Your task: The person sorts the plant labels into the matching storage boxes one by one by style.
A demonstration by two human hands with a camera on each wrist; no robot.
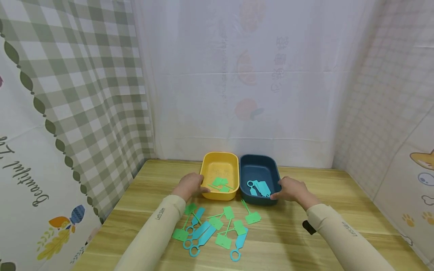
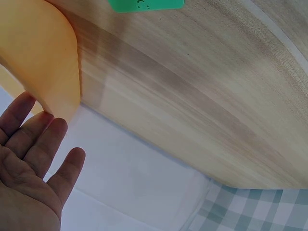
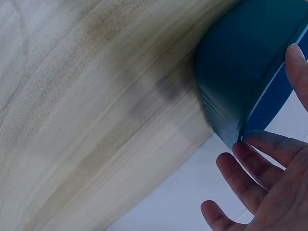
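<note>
My left hand (image 1: 190,185) is at the left side of a yellow bin (image 1: 220,153), its thumb by the front corner. In the left wrist view its slightly bent fingers (image 2: 45,139) touch the rim from outside; the thumb is hidden there. My right hand (image 1: 292,189) is at the right side of a dark blue bin (image 1: 259,157). Its thumb and index fingertip touch the rim, while the other fingers (image 3: 240,180) are spread beside it. Green tags (image 1: 222,181) lie in the yellow bin, and light blue ring-ended tags (image 1: 262,187) in the dark blue one.
In front of the bins, several green tags (image 1: 252,217) and light blue ring-ended tags (image 1: 207,235) lie mixed on the wooden table (image 1: 305,248). The bins stand side by side near a white curtain (image 1: 247,124). A checkered cloth (image 1: 101,86) hangs at the left.
</note>
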